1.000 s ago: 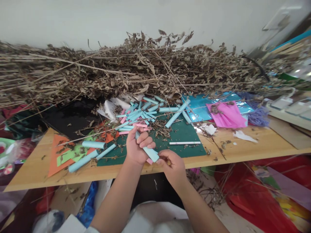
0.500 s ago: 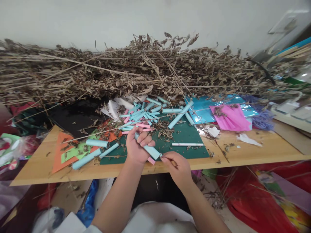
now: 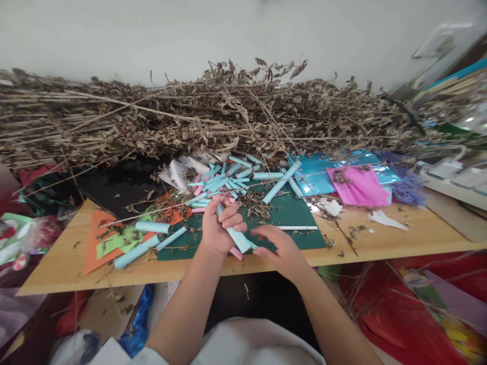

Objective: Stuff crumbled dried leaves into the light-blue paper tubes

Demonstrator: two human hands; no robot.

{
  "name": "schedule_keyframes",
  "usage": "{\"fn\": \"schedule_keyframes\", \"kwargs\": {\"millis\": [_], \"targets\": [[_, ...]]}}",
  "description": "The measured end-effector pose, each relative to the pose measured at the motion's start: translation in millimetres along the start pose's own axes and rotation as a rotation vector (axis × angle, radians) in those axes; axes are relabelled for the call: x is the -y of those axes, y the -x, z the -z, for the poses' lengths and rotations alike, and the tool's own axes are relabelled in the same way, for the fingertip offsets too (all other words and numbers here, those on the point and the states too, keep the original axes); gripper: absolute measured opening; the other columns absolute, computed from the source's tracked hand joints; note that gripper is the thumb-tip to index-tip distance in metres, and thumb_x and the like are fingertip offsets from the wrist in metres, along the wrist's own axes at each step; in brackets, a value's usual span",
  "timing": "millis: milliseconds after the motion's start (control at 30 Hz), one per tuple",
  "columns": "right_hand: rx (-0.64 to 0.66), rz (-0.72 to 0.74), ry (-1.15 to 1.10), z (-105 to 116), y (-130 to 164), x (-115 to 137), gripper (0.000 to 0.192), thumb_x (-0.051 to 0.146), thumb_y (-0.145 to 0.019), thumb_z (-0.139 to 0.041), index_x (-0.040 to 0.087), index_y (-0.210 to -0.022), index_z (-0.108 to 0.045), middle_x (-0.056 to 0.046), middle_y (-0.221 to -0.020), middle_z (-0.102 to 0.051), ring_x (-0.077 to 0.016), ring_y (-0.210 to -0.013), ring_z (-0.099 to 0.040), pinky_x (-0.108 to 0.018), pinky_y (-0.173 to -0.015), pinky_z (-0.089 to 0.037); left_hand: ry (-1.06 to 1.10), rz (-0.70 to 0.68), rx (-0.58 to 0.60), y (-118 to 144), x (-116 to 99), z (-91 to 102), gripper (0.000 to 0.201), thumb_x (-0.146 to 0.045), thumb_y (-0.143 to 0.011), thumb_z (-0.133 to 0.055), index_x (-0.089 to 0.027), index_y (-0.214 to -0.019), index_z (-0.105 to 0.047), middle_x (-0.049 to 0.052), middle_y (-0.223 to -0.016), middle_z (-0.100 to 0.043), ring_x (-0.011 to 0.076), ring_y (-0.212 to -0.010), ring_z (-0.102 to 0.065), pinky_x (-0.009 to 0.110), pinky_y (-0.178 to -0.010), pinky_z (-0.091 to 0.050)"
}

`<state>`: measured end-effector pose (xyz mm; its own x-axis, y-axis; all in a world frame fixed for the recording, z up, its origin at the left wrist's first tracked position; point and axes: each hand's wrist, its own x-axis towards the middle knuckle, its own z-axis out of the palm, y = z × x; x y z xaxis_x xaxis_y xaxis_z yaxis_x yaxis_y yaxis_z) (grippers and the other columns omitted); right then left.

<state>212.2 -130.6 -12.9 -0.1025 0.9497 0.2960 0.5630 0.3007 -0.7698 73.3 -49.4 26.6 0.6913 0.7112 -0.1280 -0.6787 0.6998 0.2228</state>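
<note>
A light-blue paper tube (image 3: 239, 240) is gripped in the curled left hand (image 3: 222, 225) over the green mat's (image 3: 300, 241) near edge. The right hand (image 3: 283, 251) is held with thumb and fingers parted at its lower end, contact being unclear. Many smaller tubes (image 3: 218, 182) are already rolled; the held one seems unfinished. No writing can be read.

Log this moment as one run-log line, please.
left hand: closed around light-blue paper roll | right hand: open at roll's near end, contact unclear | nearby: white stick on green mat
</note>
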Motion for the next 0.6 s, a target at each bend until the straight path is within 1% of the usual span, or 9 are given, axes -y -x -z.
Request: {"fn": "schedule_keyframes", "kwargs": {"millis": [67,167,267,300,367,433,500,600], "targets": [[0.018,0.058,-0.108,-2,-1,7,0.022,0.027,-0.075,-0.049,0.018,-0.095,-0.051,-0.005,-0.087,-0.056,-0.0142,-0.074,-0.05,-0.026,-0.067,-0.041,0.006,0.01,0.004,-1,1,-0.4,0.019,-0.029,-0.075,-0.041,-0.016,-0.062,-0.045,-0.01,-0.038,-0.025,0.0024,-0.032,-0.03,0.018,-0.041,-0.025],[0.016,0.049,-0.183,-6,-4,12,0.017,0.023,-0.074,-0.05,0.02,-0.09,-0.053,-0.002,-0.082,-0.056,-0.0127,-0.07,-0.05,-0.025,-0.064,-0.041,0.016,0.027,0.001,-2,3,0.2,0.018,-0.029,-0.074,-0.041,-0.016,-0.063,-0.045,-0.01,-0.037,-0.025,0.0027,-0.032,-0.029,0.018,-0.041,-0.025],[0.001,-0.032,-0.233,-10,-5,13,0.017,0.018,-0.07,-0.053,0.02,-0.087,-0.053,-0.001,-0.08,-0.056,-0.0125,-0.068,-0.05,-0.024,-0.061,-0.04,0.015,0.026,-0.01,-3,3,1.1,0.018,-0.028,-0.074,-0.041,-0.016,-0.062,-0.044,-0.01,-0.037,-0.024,0.0028,-0.031,-0.029,0.018,-0.04,-0.025],[-0.007,-0.066,-0.274,-13,-5,12,0.018,0.016,-0.069,-0.053,0.021,-0.087,-0.053,-0.001,-0.079,-0.056,-0.0126,-0.067,-0.05,-0.024,-0.06,-0.041,0.012,0.021,-0.013,-3,3,1.3,0.018,-0.028,-0.074,-0.041,-0.016,-0.062,-0.044,-0.01,-0.037,-0.023,0.0027,-0.031,-0.029,0.018,-0.04,-0.025],[-0.029,-0.125,-0.427,-19,-3,11,0.02,0.015,-0.069,-0.052,0.021,-0.087,-0.053,0.0,-0.076,-0.056,-0.0127,-0.067,-0.051,-0.025,-0.06,-0.042,0.002,0.007,-0.008,-3,3,1.3,0.018,-0.028,-0.074,-0.041,-0.016,-0.062,-0.044,-0.01,-0.037,-0.022,0.0024,-0.031,-0.027,0.017,-0.04,-0.025],[-0.062,-0.165,-0.63,-28,-1,12,0.021,0.014,-0.069,-0.05,0.022,-0.089,-0.051,0.001,-0.073,-0.056,-0.0126,-0.067,-0.053,-0.025,-0.06,-0.044,-0.026,-0.016,0.024,-4,3,1.0,0.019,-0.029,-0.074,-0.04,-0.016,-0.062,-0.045,-0.01,-0.038,-0.019,0.002,-0.03,-0.025,0.017,-0.039,-0.025],[-0.112,-0.208,-0.775,-37,1,14,0.022,0.014,-0.068,-0.049,0.022,-0.089,-0.05,0.001,-0.074,-0.056,-0.0117,-0.064,-0.054,-0.025,-0.059,-0.045,-0.083,-0.046,0.079,-4,3,0.3,0.019,-0.029,-0.074,-0.041,-0.016,-0.061,-0.045,-0.01,-0.037,-0.016,0.0017,-0.029,-0.02,0.017,-0.037,-0.024],[-0.209,-0.289,-0.8,-47,1,18,0.021,0.015,-0.067,-0.049,0.021,-0.087,-0.051,0.0,-0.074,-0.056,-0.0094,-0.053,-0.054,-0.023,-0.051,-0.046,-0.184,-0.085,0.143,-4,2,-1.7,0.019,-0.03,-0.072,-0.043,-0.016,-0.058,-0.045,-0.01,-0.037,-0.011,0.0017,-0.029,-0.014,0.016,-0.034,-0.022]]}}
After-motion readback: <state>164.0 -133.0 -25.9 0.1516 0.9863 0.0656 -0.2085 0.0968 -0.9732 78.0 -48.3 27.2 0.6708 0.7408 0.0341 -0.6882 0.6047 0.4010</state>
